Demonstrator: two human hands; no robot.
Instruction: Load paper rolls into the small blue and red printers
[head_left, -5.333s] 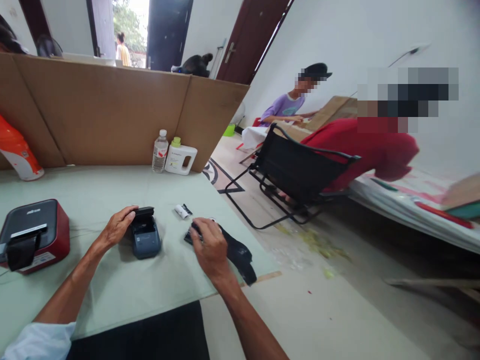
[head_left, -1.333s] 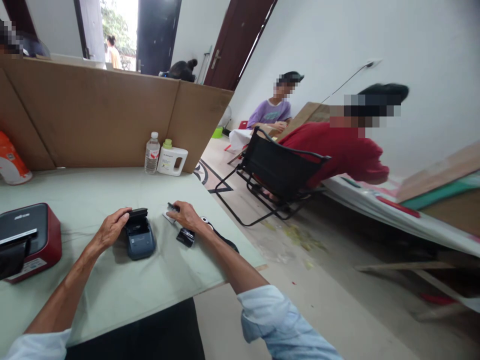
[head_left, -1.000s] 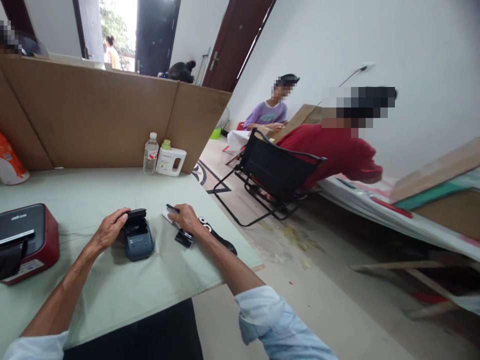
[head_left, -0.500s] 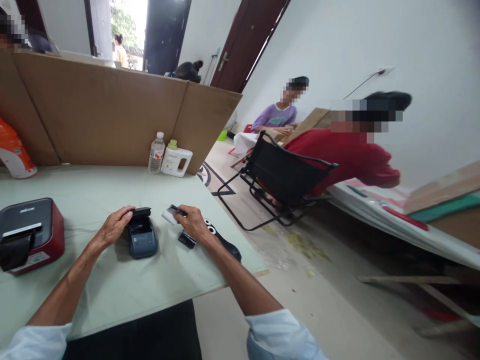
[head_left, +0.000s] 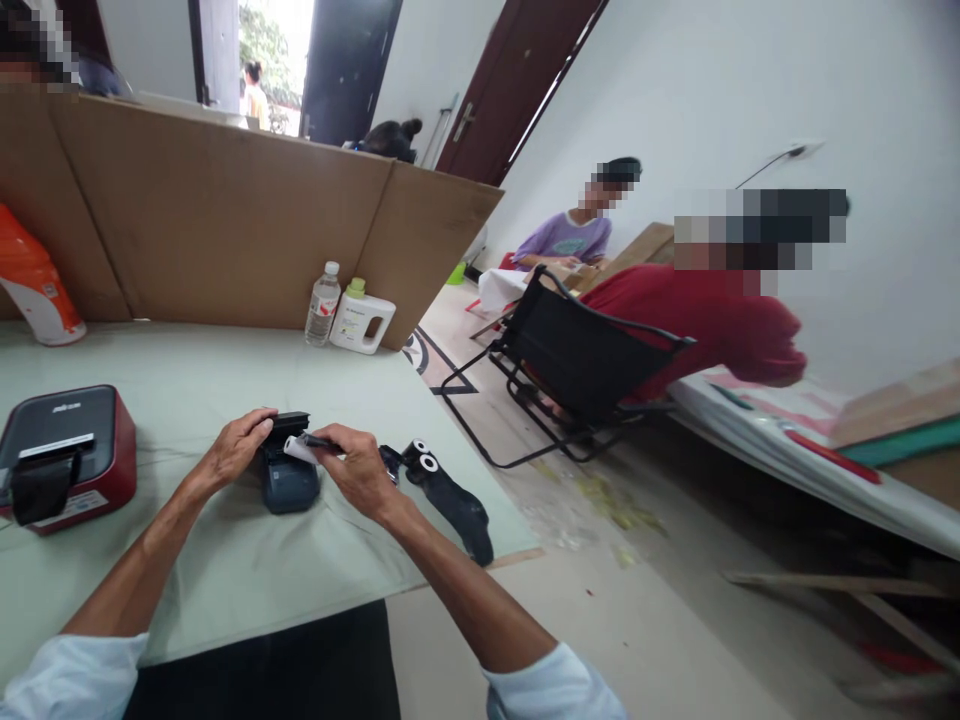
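The left hand (head_left: 238, 447) grips the raised, flat black lid (head_left: 289, 422) of a compact dark-blue plastic device (head_left: 291, 487), which rests on the pale green table covering (head_left: 225, 585). The right hand (head_left: 356, 470) pinches a small white roll with a dark strip (head_left: 300, 449) at the device's opening; contact cannot be determined. A black, elongated object with two white rings (head_left: 456, 510) lies to the right, near the table edge.

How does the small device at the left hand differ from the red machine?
The small device is clearly smaller than the red machine. The device is dark blue; the machine has red sides and a dark top. The device's lid is raised, held by the left hand; the machine's top looks closed. Both rest on the pale green tabletop.
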